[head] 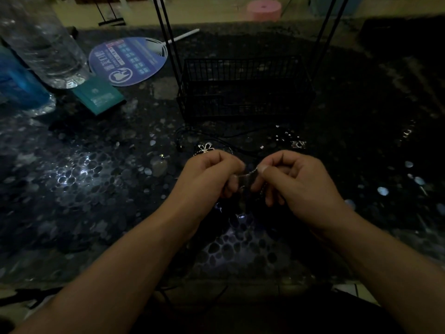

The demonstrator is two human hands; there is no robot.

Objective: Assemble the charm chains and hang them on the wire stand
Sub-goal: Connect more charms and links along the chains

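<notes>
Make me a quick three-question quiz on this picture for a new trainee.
1. True or false: both hands are pinching the same small clear bag.
2. Where does the flower charm lie? A) inside the wire basket B) on the table, in front of the basket C) on the paper fan
3. Which object stands at the far left, beside the fan?

Key: 1 true; 2 B; 3 the water bottle.
</notes>
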